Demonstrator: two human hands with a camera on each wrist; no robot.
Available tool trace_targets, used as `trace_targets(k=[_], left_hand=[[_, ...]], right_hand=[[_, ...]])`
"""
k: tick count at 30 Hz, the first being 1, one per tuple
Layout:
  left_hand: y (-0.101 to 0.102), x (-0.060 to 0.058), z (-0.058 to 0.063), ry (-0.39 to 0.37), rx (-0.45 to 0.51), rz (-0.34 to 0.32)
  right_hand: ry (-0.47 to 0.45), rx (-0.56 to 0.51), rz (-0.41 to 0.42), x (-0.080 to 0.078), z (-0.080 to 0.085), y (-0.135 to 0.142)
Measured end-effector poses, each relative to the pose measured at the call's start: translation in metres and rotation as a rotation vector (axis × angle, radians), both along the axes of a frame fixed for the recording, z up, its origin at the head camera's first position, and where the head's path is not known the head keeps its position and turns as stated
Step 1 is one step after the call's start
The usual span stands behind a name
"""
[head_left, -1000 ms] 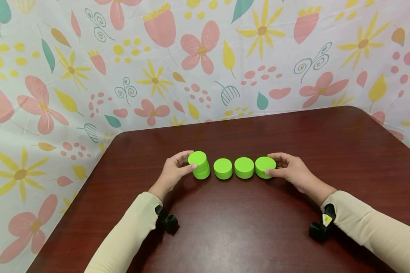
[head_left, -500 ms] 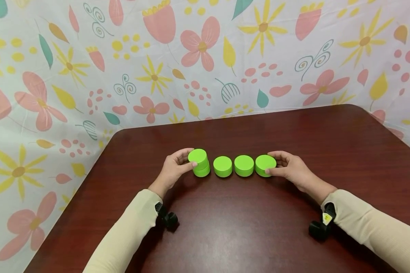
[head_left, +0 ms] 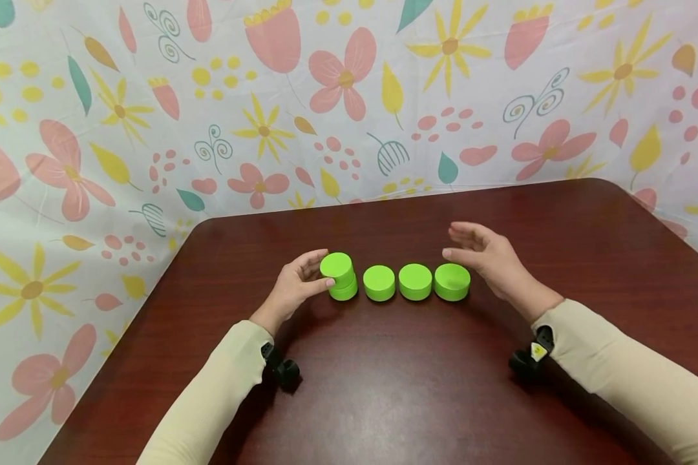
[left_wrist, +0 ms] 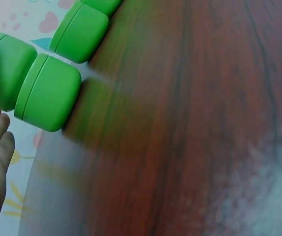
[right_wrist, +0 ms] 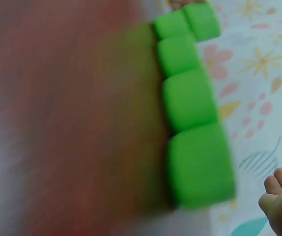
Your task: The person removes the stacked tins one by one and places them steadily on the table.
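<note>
I see the upper green container (head_left: 336,268) stacked slightly off-centre on a lower green container (head_left: 344,292), the left hand (head_left: 293,284) pinching it in its grip. Three more green containers (head_left: 415,282) stand rightward along the table (head_left: 395,374). The right hand (head_left: 491,257), grip loosely spread (holding nothing), is near the last.

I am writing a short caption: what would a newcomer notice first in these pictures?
Probably the five bright green cylinders, in a row on the dark table, two stacked at the left end, where the left hand holds the upper cylinder. Next, perhaps, the flowered cloth behind the table.
</note>
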State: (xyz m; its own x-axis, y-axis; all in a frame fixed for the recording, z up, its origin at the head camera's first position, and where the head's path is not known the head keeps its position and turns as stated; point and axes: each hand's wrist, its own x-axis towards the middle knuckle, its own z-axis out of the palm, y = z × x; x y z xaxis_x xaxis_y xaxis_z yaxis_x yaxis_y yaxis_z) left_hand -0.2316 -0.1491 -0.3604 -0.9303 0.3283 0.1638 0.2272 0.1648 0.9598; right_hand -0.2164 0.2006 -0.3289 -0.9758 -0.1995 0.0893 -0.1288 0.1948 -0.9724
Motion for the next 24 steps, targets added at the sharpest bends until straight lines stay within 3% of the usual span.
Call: trace_targets(k=[5,11,18,24], left_hand=[[0.000,-0.002,-0.001,-0.019,-0.039,-0.010],[-0.001,-0.005,-0.010,-0.054,-0.108,-0.017],[0.004,-0.001,-0.010,-0.066,-0.146,-0.032],[0.004,-0.002,-0.013,-0.049,-0.138,-0.051]], right_hand=[[0.071,-0.036,0.032,-0.010,0.020,-0.029],[0.116,-0.035,0.137,-0.018,0.023,-0.070],[0.142,0.189,0.254,-0.021,0.017,-0.106],[0.178,0.305,0.278,-0.024,0.010,-0.128]])
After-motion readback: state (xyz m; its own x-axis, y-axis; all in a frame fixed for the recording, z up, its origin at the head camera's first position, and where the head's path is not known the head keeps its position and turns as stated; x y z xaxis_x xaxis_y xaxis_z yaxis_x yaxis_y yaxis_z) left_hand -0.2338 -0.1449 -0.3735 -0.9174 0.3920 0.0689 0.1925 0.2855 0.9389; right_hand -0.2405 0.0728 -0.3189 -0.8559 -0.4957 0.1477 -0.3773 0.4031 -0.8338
